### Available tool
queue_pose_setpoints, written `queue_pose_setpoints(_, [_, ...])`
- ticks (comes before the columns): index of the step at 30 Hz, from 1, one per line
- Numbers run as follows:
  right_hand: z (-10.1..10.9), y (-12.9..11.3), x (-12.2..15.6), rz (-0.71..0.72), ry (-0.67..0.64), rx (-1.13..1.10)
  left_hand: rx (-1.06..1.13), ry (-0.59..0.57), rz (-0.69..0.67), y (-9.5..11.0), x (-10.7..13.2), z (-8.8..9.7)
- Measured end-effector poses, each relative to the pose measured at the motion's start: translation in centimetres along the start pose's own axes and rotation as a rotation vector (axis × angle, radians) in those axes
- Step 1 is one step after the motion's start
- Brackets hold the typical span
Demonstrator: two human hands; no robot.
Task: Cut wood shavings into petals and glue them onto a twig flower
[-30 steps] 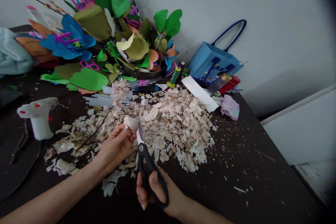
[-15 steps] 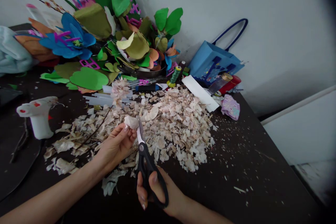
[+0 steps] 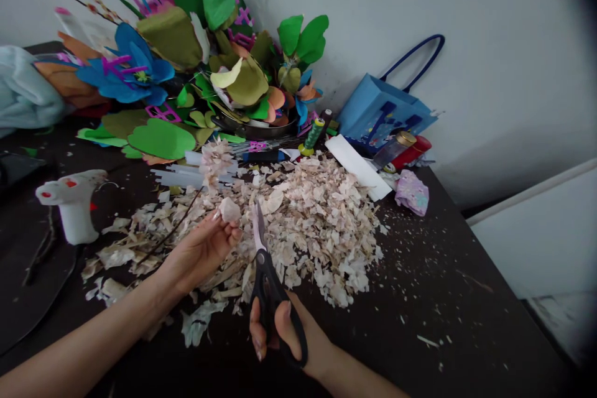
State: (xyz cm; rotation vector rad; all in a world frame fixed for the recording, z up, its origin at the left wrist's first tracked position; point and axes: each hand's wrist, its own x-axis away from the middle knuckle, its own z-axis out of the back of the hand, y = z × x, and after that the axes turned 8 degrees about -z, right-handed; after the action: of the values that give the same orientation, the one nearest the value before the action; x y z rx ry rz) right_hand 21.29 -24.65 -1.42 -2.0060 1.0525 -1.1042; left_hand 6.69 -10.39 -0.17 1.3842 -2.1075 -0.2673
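My left hand [image 3: 198, 255] pinches a small pale pink shaving piece [image 3: 229, 209] between its fingertips. My right hand [image 3: 282, 339] grips black-handled scissors [image 3: 269, 289] whose closed blades [image 3: 258, 225] point up, a small gap from that piece. Under both hands spreads a large pile of pale wood shavings [image 3: 317, 230]. A thin dark stem [image 3: 175, 230] runs from near my left hand up to a cluster of shaving petals [image 3: 213, 165].
A white hot glue gun [image 3: 72, 205] and glue sticks [image 3: 186, 177] lie left on the dark table [image 3: 443, 298]. Behind stand large paper flowers [image 3: 242, 81], green thread [image 3: 312, 135], a blue bag [image 3: 382, 109], a red tube [image 3: 410, 152].
The scissors have moved right, and their blades no longer touch the pale piece. My left hand has tilted slightly, and the whole view has shifted a little.
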Motion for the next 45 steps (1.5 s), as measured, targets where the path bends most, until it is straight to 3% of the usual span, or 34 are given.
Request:
queue_pose_setpoints(5, [0.1, -0.8, 0.4, 0.013, -0.044, 0.147, 0.008, 0.001, 0.068, 1.0, -0.1, -0.3])
queue_pose_setpoints(14, [0.4, -0.9, 0.5, -0.003, 0.003, 0.255, 0.053, 0.001, 0.121, 1.3, -0.1, -0.3])
queue_pose_setpoints(23, [0.3, -1.1, 0.5, -0.019, 0.003, 0.287, 0.059, -0.049, 0.141, 1.4, 0.0, 0.1])
queue_pose_setpoints(32, [0.3, -0.6, 0.3, 0.001, 0.005, 0.278, 0.06, -0.184, 0.151, 0.6, 0.3, 0.5])
queue_pose_setpoints(45, [0.2, -0.4, 0.3, 0.025, 0.0, 0.23, 0.047, -0.217, 0.176, -0.5, 0.7, 0.5])
